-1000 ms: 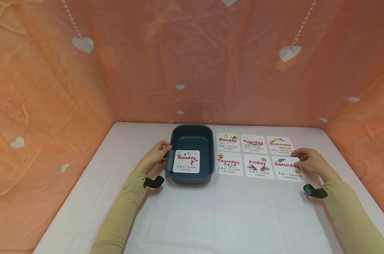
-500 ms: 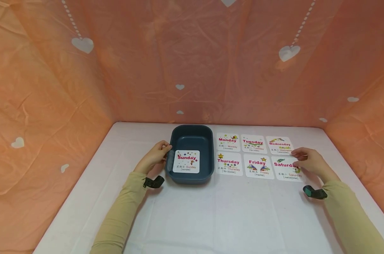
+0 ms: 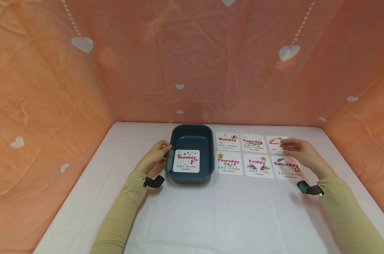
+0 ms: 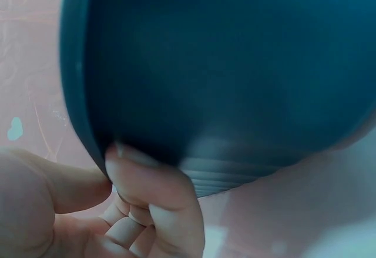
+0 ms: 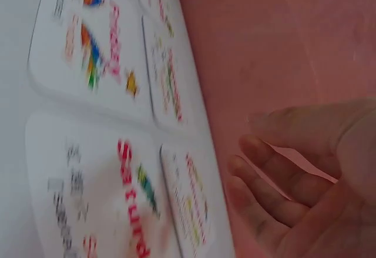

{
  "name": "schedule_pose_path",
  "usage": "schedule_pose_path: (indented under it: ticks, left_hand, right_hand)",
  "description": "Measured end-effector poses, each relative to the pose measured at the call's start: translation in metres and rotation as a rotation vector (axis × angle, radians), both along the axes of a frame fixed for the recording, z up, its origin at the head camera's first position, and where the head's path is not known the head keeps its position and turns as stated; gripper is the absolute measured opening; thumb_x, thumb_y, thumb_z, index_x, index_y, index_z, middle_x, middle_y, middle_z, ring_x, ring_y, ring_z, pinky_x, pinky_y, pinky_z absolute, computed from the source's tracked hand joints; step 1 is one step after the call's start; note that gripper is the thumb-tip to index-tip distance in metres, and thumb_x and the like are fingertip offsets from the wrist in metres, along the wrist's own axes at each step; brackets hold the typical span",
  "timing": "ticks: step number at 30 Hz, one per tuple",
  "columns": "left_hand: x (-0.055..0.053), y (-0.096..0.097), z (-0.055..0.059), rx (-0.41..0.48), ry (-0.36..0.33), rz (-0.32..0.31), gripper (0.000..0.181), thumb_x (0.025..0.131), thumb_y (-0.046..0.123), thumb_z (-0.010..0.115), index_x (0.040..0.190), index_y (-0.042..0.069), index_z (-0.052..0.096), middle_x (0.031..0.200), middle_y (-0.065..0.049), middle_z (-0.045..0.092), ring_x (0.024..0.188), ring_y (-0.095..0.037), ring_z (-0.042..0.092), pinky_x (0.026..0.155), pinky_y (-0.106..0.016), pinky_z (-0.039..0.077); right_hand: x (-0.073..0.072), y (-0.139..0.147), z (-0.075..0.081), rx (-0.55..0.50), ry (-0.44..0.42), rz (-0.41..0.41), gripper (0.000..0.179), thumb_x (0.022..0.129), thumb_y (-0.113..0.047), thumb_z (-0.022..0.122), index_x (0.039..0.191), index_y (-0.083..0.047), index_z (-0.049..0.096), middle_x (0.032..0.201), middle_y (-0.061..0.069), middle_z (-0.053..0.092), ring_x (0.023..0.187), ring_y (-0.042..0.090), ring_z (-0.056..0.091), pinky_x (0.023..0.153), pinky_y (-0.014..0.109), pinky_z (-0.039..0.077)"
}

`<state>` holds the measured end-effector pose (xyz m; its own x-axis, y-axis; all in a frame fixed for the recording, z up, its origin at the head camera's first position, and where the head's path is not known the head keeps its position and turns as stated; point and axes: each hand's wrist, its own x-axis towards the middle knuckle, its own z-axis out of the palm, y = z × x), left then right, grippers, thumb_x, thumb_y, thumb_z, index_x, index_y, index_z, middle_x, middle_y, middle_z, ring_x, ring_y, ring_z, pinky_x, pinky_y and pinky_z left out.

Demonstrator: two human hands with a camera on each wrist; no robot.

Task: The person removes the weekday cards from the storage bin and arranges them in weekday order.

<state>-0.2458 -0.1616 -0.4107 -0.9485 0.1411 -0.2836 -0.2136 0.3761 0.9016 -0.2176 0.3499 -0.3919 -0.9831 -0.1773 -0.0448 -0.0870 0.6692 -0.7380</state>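
My left hand (image 3: 152, 157) pinches the left rim of a dark blue rectangular plastic basin (image 3: 192, 179) between thumb and forefinger. A white square Sunday card (image 3: 186, 162) shows at the near end of this basin. To the right, my right hand (image 3: 299, 152) hovers over the Wednesday card (image 3: 273, 144) and hides its right half. Its fingers are loosely bent with nothing between them, as the right wrist view confirms. Just below that hand lies the Saturday card (image 3: 285, 170), fully visible.
Monday (image 3: 227, 141), Tuesday (image 3: 253, 144), Thursday (image 3: 228, 163) and Friday (image 3: 258, 166) cards lie in two rows with the others, right beside the basin. The white-covered table (image 3: 211, 218) ends at an orange cloth backdrop (image 3: 192, 70) with white hearts.
My right hand has lifted away from the Saturday card's edge and moved left and farther back, over Wednesday. The left hand and the basin have stayed put.
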Motion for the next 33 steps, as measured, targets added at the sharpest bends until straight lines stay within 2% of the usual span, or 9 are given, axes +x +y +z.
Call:
schedule_pose_path:
  ticks: [4, 6, 14, 21, 27, 33]
  left_hand:
    - [-0.001, 0.000, 0.000, -0.004, -0.001, -0.008, 0.027, 0.104, 0.019, 0.043, 0.115, -0.005, 0.044, 0.084, -0.011, 0.047, 0.064, -0.015, 0.047, 0.053, -0.026, 0.040]
    - [-0.002, 0.001, 0.000, -0.004, 0.001, -0.014, 0.028, 0.104, 0.020, 0.043, 0.116, -0.005, 0.044, 0.085, -0.012, 0.048, 0.065, -0.015, 0.047, 0.054, -0.026, 0.040]
    - [-0.001, 0.001, 0.001, 0.006, 0.035, -0.037, 0.026, 0.103, 0.022, 0.044, 0.109, -0.003, 0.045, 0.080, -0.009, 0.049, 0.065, -0.015, 0.048, 0.055, -0.026, 0.041]
    - [-0.003, 0.003, 0.000, 0.001, 0.010, -0.018, 0.025, 0.104, 0.019, 0.042, 0.112, -0.004, 0.045, 0.083, -0.012, 0.048, 0.064, -0.015, 0.047, 0.054, -0.025, 0.040]
    - [-0.002, 0.003, 0.000, -0.011, 0.004, -0.021, 0.026, 0.104, 0.019, 0.042, 0.113, -0.005, 0.044, 0.082, -0.011, 0.048, 0.066, -0.015, 0.047, 0.055, -0.026, 0.041]
    - [-0.001, 0.001, 0.001, 0.020, 0.007, -0.013, 0.025, 0.104, 0.018, 0.042, 0.113, -0.006, 0.043, 0.072, -0.006, 0.043, 0.057, -0.014, 0.042, 0.051, -0.025, 0.037]
  right_hand:
    - [-0.001, -0.022, 0.013, -0.074, -0.008, 0.076, 0.045, 0.096, -0.010, 0.059, 0.136, 0.005, 0.044, 0.129, 0.027, 0.052, 0.117, 0.039, 0.051, 0.082, 0.014, 0.044]
    - [-0.001, -0.034, 0.019, -0.111, -0.014, 0.100, 0.046, 0.095, -0.011, 0.060, 0.136, 0.004, 0.044, 0.130, 0.027, 0.051, 0.118, 0.039, 0.050, 0.081, 0.013, 0.044]
    - [-0.012, -0.077, 0.031, -0.197, -0.011, 0.196, 0.049, 0.093, -0.011, 0.063, 0.137, 0.001, 0.045, 0.129, 0.022, 0.053, 0.120, 0.038, 0.051, 0.086, 0.019, 0.046]
    - [-0.024, -0.119, 0.028, -0.285, -0.017, 0.293, 0.047, 0.090, -0.002, 0.064, 0.134, 0.003, 0.048, 0.127, 0.023, 0.054, 0.118, 0.042, 0.051, 0.088, 0.030, 0.048]
    - [-0.030, -0.152, 0.026, -0.302, -0.003, 0.360, 0.047, 0.088, -0.002, 0.067, 0.132, 0.002, 0.050, 0.127, 0.025, 0.054, 0.116, 0.041, 0.053, 0.089, 0.033, 0.049]
    - [-0.036, -0.189, 0.026, -0.352, 0.000, 0.422, 0.048, 0.087, 0.003, 0.066, 0.131, 0.008, 0.049, 0.124, 0.028, 0.054, 0.114, 0.042, 0.054, 0.089, 0.037, 0.049]
